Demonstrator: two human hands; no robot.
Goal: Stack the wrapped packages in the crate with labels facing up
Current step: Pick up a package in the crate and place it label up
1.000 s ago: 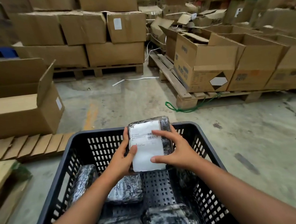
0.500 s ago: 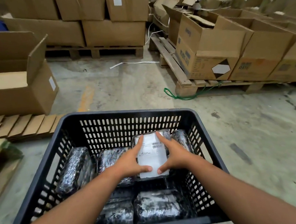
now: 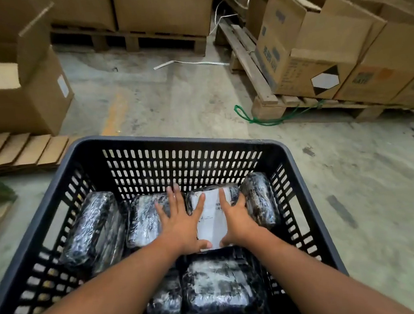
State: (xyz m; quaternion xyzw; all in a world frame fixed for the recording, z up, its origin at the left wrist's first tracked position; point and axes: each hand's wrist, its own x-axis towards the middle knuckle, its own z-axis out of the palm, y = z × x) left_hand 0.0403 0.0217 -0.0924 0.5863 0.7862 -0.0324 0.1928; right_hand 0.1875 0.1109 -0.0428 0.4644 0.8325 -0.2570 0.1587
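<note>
Lowered from above the rim, the labelled package (image 3: 213,217) now lies label-up in the black crate (image 3: 173,142) back row. Left hand (image 3: 182,226) fingers spread flat; right hand (image 3: 235,220) cups its edge. Slick, yielding wrap: grip the short ends.

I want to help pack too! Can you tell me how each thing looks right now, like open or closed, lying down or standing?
Black slotted plastic crate: open-topped, partly filled.
Wrapped package with white label: lying flat in the crate, label up.
Left hand: fingers spread, flat across two packages.
Right hand: pressing the labelled package's right side.
Dark wrapped package at the right wall: tilted on its edge.
Brown cardboard box on the left: flaps open.
</note>
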